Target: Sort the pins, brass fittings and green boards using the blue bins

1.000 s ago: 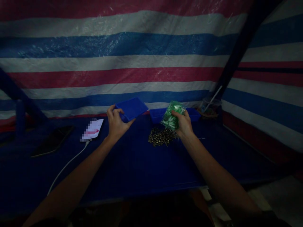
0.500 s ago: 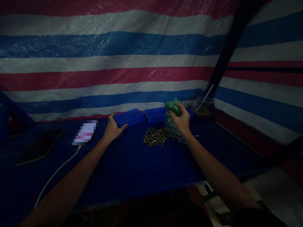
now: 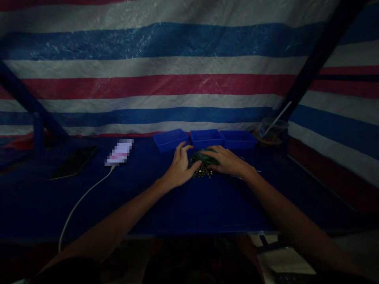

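Note:
My right hand [image 3: 226, 159] is closed around a green plastic bag [image 3: 209, 156], low over a heap of brass-coloured screws [image 3: 204, 171]. What the bag contains is too dark to make out. To the left of the heap, my left hand [image 3: 181, 165] has its fingers spread, thumb beside the screws, and holds nothing. Thin silvery pins or nails [image 3: 237, 176] stick out from under my right wrist. Behind my hands, a left blue tray [image 3: 171, 141], a middle blue tray [image 3: 206, 139] and a right blue tray [image 3: 239, 140] stand in a row.
A lit phone [image 3: 120, 152] with a white cable [image 3: 77, 200] lies on the blue table [image 3: 189, 209], left of my hands. Farther left is a dark tablet or phone [image 3: 74, 161]. A clear cup [image 3: 272, 128] with a straw stands at the back right, before striped sheeting [image 3: 166, 85].
My left hand has let go of the left blue tray and come right, beside the screws. My right hand has lowered the green bag leftward onto or just above the heap. The view has shifted.

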`<state>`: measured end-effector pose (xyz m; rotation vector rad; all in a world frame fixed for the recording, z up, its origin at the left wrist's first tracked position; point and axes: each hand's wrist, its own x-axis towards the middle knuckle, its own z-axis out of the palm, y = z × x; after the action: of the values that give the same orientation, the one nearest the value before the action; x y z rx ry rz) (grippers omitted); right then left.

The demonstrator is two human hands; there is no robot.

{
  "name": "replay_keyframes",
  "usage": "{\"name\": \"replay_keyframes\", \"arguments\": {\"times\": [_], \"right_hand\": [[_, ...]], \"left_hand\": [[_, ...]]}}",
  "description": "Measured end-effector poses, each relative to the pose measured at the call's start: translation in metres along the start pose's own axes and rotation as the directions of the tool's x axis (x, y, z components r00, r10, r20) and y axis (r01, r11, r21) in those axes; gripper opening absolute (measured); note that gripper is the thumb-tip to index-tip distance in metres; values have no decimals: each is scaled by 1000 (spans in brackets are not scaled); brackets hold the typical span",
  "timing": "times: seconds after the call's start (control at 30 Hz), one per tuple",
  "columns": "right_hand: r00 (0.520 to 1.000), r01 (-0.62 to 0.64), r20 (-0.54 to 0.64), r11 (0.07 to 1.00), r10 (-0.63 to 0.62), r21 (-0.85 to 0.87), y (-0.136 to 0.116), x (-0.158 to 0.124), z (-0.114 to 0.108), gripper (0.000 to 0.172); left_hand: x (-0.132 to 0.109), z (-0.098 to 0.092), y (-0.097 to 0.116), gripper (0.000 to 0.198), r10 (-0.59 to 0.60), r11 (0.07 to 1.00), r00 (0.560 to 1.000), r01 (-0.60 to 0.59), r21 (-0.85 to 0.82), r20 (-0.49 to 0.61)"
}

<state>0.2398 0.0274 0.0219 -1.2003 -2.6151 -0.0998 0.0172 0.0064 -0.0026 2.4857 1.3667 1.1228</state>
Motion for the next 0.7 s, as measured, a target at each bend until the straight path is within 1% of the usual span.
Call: {"name": "replay_keyframes", "arguments": {"times": [0.07,0.13,0.2,0.27,0.33,0.4,0.47,0.57,0.7], "right_hand": [[997,8,74,996,-15,92,0,-5,-6,74],[995,-29,95,989,15,143,4,-10,-10,83],[993,-95,87,982,82,162,11,-12,-10,87],[986,-162,61,974,154,161,18,-12,-5,84],[980,-195,60,969,188,154,23,-10,3,77],[975,-207,107,968,193,142,25,-8,12,73],[970,-205,159,969,182,140,24,-8,17,72],[974,-167,181,970,136,175,22,-8,16,73],[977,-117,199,966,71,232,21,-9,11,80]], "left_hand": [[-7,8,14,58,-11,1000,996,10,17,88],[-10,12,19,64,-42,997,984,31,68,176],[-7,14,18,67,-69,993,964,42,106,258],[0,16,16,66,-73,992,951,39,118,302],[7,19,14,66,-67,993,950,34,112,304],[11,23,11,64,-53,996,955,29,88,292],[11,26,7,61,-33,999,957,20,50,287],[6,27,0,51,-7,1000,966,11,-14,257],[4,22,-5,32,33,997,990,-23,-76,139]]}}
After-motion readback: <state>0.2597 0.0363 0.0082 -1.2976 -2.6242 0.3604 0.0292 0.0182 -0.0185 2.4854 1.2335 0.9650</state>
